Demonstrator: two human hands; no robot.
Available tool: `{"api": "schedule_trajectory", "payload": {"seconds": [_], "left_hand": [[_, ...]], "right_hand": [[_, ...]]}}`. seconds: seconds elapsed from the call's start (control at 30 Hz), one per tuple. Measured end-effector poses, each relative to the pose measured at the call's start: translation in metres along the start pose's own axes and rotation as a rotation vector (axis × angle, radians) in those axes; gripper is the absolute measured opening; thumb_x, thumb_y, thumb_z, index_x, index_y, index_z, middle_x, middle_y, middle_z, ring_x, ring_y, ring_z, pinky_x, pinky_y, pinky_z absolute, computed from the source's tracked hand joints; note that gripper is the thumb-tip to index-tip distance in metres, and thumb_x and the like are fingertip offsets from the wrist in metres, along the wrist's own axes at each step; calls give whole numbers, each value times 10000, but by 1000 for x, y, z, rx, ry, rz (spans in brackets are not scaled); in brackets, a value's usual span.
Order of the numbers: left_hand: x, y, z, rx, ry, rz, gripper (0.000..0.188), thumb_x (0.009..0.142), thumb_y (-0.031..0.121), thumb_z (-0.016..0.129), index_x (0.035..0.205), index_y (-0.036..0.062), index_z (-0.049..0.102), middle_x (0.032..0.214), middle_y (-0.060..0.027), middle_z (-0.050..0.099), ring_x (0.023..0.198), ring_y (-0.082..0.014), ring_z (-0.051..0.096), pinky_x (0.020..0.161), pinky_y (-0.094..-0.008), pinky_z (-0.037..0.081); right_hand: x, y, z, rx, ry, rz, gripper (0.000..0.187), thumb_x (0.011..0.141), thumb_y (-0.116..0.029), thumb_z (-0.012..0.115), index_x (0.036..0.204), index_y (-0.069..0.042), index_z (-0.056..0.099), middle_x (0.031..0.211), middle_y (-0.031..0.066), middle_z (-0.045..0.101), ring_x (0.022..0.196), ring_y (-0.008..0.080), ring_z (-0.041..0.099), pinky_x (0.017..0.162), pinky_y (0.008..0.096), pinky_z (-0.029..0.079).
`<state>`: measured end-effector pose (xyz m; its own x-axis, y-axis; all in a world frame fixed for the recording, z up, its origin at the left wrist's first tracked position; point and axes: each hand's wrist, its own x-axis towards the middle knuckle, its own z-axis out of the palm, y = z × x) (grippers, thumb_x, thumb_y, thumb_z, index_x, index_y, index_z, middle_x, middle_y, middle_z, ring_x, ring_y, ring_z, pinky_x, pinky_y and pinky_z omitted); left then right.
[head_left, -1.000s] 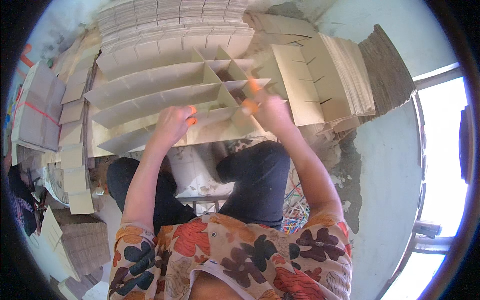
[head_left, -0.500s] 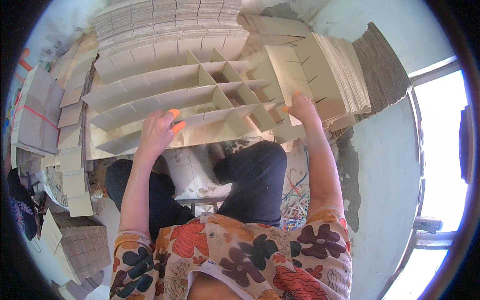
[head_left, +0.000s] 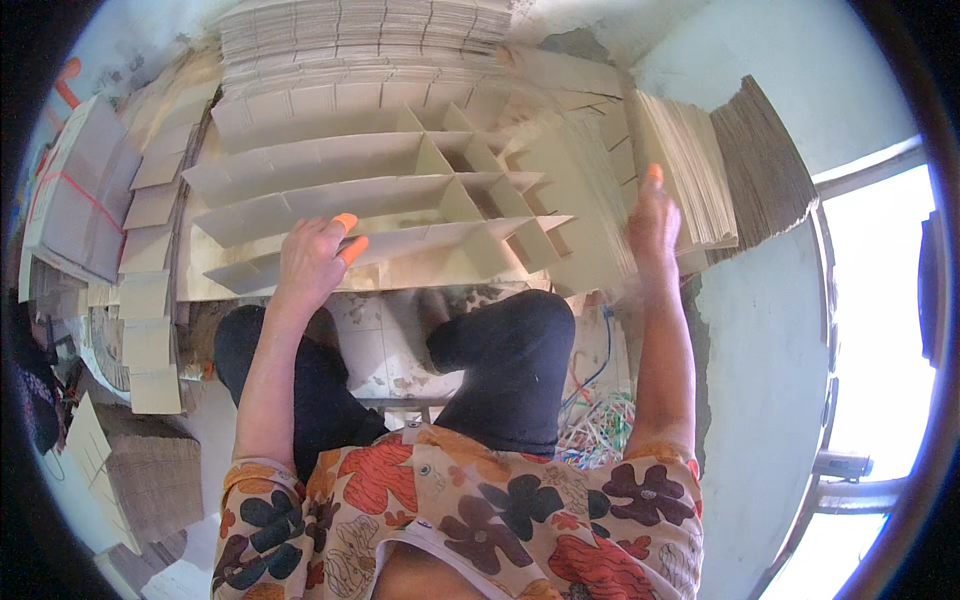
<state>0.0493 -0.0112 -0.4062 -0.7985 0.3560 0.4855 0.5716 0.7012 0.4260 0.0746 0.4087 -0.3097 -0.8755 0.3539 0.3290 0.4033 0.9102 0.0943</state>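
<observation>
- Far left, a boxy bundle (head_left: 75, 205) tied with red sits beside a column of overlapping cards (head_left: 150, 245); the left arm works best, I judge, clear of both.
- Then the long strips (head_left: 310, 165), standing on edge across the table (head_left: 455, 275): their left ends carry no cross pieces and look easy to tip, so a light steadying touch should serve better than a hard squeeze (thin board probably creases readily).
- The left hand (head_left: 313, 262) is at the nearest of these strips, fingers curled, orange covers (head_left: 353, 250) on thumb and finger only slightly apart at its top edge; whether they pinch the board I cannot tell.
- Right of it, two cross strips (head_left: 437, 157) run from far to near through the long ones; good fitting likely means facing slot to slot and pressing straight down, evenly.
- Further right, a blurred board (head_left: 580, 180) slants beside the grid; holding it flat and square should spare its slots.
- The right hand (head_left: 655, 225) is at that board's right edge, before a stack of slotted boards (head_left: 695, 170); one covered digit points away, the others are hidden or smeared, so its grip cannot be told.
</observation>
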Motion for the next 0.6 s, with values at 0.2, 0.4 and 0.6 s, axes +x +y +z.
{"api": "schedule_trajectory", "payload": {"seconds": [0.2,0.4,0.6], "left_hand": [[-12,-5,-6,5,0,-19,278,739,220,725,922,25,647,790,-147,647,752,-316,610,692,-405,471],[-14,-5,-1,-16,-28,-24,291,735,232,732,907,14,647,786,-147,653,733,-308,613,689,-402,469],[-14,-6,-1,-11,30,-21,314,732,245,740,922,15,640,778,-149,649,720,-299,610,669,-398,467]], "right_hand": [[-18,-44,-40,806,-34,-77,322,741,-74,698,1020,47,590,813,165,664,695,213,635,645,316,499],[-43,-86,1,1265,-431,154,255,829,-116,643,1009,64,628,841,56,652,719,114,581,653,242,469],[-47,-80,37,1234,-269,99,323,856,-131,591,1100,81,609,877,55,637,795,105,558,711,249,454]]}}
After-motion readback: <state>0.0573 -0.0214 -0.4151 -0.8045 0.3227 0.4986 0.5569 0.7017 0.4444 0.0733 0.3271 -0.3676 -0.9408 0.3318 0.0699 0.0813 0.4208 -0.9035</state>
